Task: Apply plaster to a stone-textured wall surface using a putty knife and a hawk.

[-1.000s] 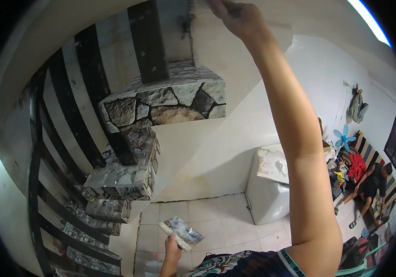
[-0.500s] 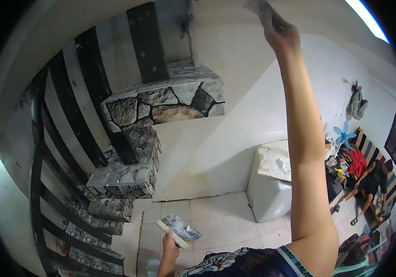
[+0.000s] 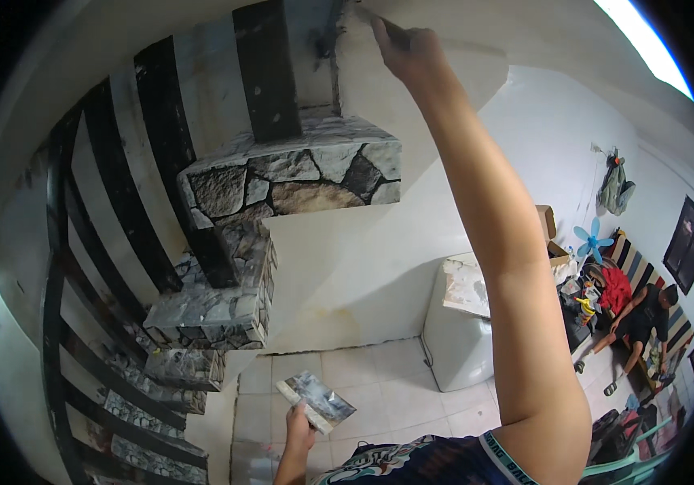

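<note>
High up at the top, my right hand [image 3: 416,58] is closed around a putty knife [image 3: 375,23], its blade at the pale wall beside the corner by the top stair. Low in front of me, my left hand [image 3: 300,428] grips a flat rectangular metal plate [image 3: 324,394] with a pale strip along one edge and whitish smears on its face. The plate is tilted above the tiled floor. The wall [image 3: 355,259] between the stairs and the room is off-white with a faint yellowish stain low down.
Stone-patterned stair steps [image 3: 294,182] and black balusters [image 3: 162,113] rise on the left. A white boxy appliance [image 3: 456,347] stands against the wall. Farther right are a blue fan [image 3: 593,239], heaped belongings, a seated person [image 3: 646,315] and a green plastic chair [image 3: 642,461].
My right hand with the putty knife has swept left along the upper wall toward the stair corner. My left hand still holds the plate in nearly the same spot.
</note>
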The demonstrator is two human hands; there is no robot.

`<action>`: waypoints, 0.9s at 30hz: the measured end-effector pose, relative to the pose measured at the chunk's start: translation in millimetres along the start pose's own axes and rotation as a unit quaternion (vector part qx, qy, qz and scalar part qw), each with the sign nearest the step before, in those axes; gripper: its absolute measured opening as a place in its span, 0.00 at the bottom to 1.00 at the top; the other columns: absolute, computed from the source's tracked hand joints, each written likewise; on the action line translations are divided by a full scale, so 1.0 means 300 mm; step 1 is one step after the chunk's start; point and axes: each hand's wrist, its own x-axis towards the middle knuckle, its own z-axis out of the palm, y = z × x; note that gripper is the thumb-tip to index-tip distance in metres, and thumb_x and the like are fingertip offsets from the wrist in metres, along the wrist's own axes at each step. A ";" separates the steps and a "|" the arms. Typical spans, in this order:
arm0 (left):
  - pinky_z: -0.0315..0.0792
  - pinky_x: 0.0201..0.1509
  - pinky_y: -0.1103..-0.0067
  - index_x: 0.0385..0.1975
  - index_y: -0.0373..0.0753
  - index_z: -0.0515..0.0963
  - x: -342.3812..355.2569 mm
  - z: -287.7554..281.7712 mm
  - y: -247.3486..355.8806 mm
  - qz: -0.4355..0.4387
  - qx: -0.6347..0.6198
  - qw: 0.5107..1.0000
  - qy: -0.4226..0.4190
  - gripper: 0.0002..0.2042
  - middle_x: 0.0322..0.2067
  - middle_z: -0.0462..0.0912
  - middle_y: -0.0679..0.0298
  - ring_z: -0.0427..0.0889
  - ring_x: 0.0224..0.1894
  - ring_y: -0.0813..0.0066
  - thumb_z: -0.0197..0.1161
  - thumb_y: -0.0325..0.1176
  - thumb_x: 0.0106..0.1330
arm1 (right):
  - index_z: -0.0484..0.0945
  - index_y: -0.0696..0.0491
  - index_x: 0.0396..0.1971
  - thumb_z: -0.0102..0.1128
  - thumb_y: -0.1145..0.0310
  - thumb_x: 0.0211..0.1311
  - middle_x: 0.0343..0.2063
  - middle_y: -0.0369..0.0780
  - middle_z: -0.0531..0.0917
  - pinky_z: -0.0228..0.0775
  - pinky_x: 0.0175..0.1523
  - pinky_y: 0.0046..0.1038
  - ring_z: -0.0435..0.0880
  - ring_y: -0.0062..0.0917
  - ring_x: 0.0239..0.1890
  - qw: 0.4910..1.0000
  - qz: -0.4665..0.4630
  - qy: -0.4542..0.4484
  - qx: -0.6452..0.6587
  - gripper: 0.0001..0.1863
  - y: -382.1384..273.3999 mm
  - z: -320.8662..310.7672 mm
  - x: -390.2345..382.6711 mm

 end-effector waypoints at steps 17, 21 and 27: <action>0.75 0.49 0.64 0.54 0.34 0.65 -0.030 -0.061 0.042 0.001 0.007 1.000 0.026 0.18 0.48 0.74 0.54 0.78 0.48 0.59 0.48 0.37 0.69 | 0.67 0.73 0.40 0.42 0.73 0.68 0.39 0.51 0.77 0.81 0.49 0.26 0.80 0.33 0.40 0.997 -0.027 -0.065 0.019 0.15 -0.341 -0.099 -0.318; 0.75 0.48 0.64 0.54 0.34 0.65 -0.006 -0.054 0.021 -0.007 0.006 1.000 0.010 0.18 0.47 0.75 0.55 0.78 0.48 0.60 0.49 0.37 0.69 | 0.65 0.74 0.41 0.41 0.76 0.67 0.40 0.53 0.75 0.80 0.48 0.26 0.79 0.35 0.41 0.995 -0.007 -0.047 -0.084 0.13 -0.300 -0.217 -0.313; 0.76 0.47 0.66 0.53 0.33 0.65 0.008 0.000 0.024 -0.021 0.011 1.000 -0.002 0.18 0.46 0.75 0.56 0.78 0.47 0.62 0.50 0.36 0.69 | 0.64 0.75 0.46 0.42 0.79 0.66 0.47 0.55 0.73 0.77 0.50 0.23 0.77 0.32 0.41 0.990 0.004 0.060 -0.124 0.15 -0.109 -0.201 -0.201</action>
